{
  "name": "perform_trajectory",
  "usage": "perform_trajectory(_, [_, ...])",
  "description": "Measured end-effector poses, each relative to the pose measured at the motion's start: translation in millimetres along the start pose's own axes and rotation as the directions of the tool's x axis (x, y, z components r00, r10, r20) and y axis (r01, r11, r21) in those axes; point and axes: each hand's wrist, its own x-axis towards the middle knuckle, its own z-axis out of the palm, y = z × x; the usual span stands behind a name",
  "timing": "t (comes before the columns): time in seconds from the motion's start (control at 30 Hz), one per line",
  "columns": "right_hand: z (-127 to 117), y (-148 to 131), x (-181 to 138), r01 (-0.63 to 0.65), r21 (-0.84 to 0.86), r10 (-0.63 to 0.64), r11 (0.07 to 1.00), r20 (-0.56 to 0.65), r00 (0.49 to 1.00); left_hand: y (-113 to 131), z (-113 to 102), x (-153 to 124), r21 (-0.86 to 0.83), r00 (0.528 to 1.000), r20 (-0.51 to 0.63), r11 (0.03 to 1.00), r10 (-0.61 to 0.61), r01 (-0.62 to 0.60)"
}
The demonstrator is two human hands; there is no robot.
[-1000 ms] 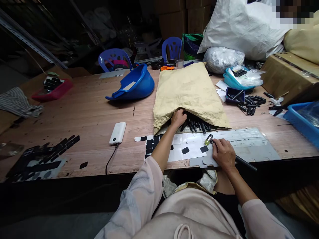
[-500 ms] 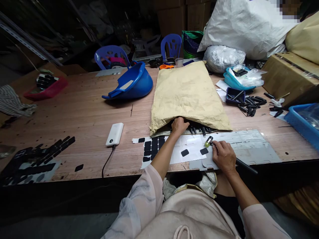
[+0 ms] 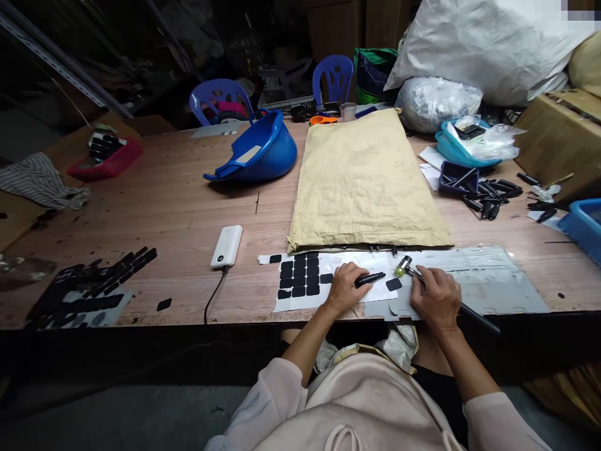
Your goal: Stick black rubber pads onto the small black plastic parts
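My left hand is closed round a slim black rod-shaped part, holding it flat over a white backing sheet that carries several black adhesive pads. My right hand grips a small mallet with a yellow-green head; its black handle runs back past my wrist. A single black pad lies between the two hands. Just beyond them lies a flat tan sack, with tips of more black parts showing under its near edge.
A white power bank with a cable lies to the left. A grey plastic sheet is under my right hand. A blue helmet-like tub, a red tray, black parts, blue bins and cardboard boxes ring the table.
My left hand has come out of the sack's opening holding a black part and moved toward me onto the white sheet. The sack's mouth has dropped flat. My right hand has stayed on the mallet.
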Motion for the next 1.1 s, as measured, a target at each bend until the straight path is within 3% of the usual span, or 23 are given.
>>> perform_trajectory(0.17, [-2, 10, -5, -0.022, -0.04, 0.023, 0.999, 0.02, 1.0, -4, -1, 4, -0.053, 1.0, 0.01, 0.998, -0.019, 0.02])
perform_trajectory(0.27, [-9, 17, -6, -0.03, 0.021, 0.027, 0.999, 0.112, 0.993, -3, 0, 4, -0.066, 0.999, 0.011, 0.997, -0.034, 0.035])
perform_trajectory(0.33, [-18, 15, -6, -0.1, 0.112, 0.085, 0.989, 0.135, 0.987, -3, 1, 4, -0.072, 0.999, 0.007, 0.996, -0.043, 0.044])
perform_trajectory(0.47, [-41, -12, -7, -0.209, 0.425, 0.155, 0.881, 0.158, 0.975, -5, 2, 6, -0.097, 0.999, 0.008, 0.994, -0.044, 0.044])
perform_trajectory(0.6, [-49, -47, -15, -0.191, 0.587, 0.034, 0.786, 0.267, 0.963, -10, 0, 8, -0.145, 1.0, 0.022, 0.989, -0.003, 0.006])
perform_trajectory(0.73, [-46, -65, -20, -0.142, 0.568, -0.03, 0.811, 0.283, 0.959, -17, 0, 9, -0.152, 0.998, 0.017, 0.987, 0.058, -0.054])
perform_trajectory(0.9, [-42, -73, -18, -0.027, 0.57, -0.062, 0.821, 0.136, 0.989, -20, 3, 9, -0.145, 0.997, 0.02, 0.986, 0.08, -0.076])
perform_trajectory(1.1, [-37, -74, -16, -0.021, 0.412, -0.09, 0.911, 0.25, 0.964, -18, 4, 10, -0.151, 0.997, -0.002, 0.986, 0.075, -0.075])
